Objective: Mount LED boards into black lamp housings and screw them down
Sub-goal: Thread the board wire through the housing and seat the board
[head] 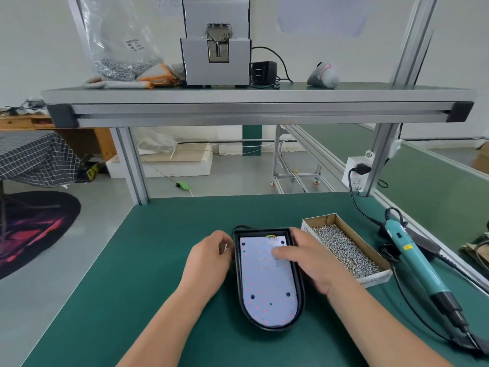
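Note:
A black lamp housing (pixel 300 292) lies on the green bench in front of me, rounded end toward me. A white LED board (pixel 267 290) dotted with red and orange LEDs sits inside it. My right hand (pixel 309 258) lies over the housing's far right corner, its fingers around the rim and its thumb pressing on the board. My left hand (pixel 209 258) is at the housing's far left edge with fingers curled; what they touch is hidden.
An open cardboard box of screws (pixel 346 250) stands right of the housing. A teal electric screwdriver (pixel 415 263) with its cable lies further right. An overhead shelf (pixel 254 102) carries a screw feeder, a bag of screws and gloves. A power outlet (pixel 357 170) is on the right post.

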`<action>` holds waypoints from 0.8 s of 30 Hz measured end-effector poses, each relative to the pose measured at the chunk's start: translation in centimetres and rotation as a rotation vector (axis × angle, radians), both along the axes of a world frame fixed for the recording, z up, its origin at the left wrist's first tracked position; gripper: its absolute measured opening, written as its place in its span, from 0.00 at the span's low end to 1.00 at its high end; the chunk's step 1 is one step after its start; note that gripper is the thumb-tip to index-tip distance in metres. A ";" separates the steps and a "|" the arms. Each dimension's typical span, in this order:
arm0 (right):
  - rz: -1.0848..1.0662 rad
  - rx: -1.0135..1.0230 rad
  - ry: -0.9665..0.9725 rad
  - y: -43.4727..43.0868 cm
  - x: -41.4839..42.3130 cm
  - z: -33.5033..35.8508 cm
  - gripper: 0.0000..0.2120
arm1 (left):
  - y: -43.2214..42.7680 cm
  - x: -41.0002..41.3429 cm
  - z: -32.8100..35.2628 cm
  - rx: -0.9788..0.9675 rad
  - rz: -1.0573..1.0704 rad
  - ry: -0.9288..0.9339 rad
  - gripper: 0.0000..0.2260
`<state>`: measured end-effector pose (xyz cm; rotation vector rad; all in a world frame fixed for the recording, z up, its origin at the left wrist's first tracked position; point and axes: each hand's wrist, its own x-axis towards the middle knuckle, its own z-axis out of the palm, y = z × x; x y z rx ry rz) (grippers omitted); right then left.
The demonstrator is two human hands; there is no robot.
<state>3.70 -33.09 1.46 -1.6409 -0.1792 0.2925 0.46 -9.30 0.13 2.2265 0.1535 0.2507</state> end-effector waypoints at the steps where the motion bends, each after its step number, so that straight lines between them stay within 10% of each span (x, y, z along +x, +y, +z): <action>1: 0.027 -0.022 0.029 0.1 -0.1 0.0 0.15 | 0.1 -0.1 -0.1 0.057 0.006 0.007 0.06; 14: 0.108 -0.781 -0.116 -1.5 0.5 0.4 0.20 | 1.2 0.1 -0.1 0.105 -0.112 0.008 0.11; 24: 0.032 -0.895 -0.327 -1.2 0.8 -0.3 0.25 | -0.3 -0.5 0.2 0.114 -0.175 0.026 0.19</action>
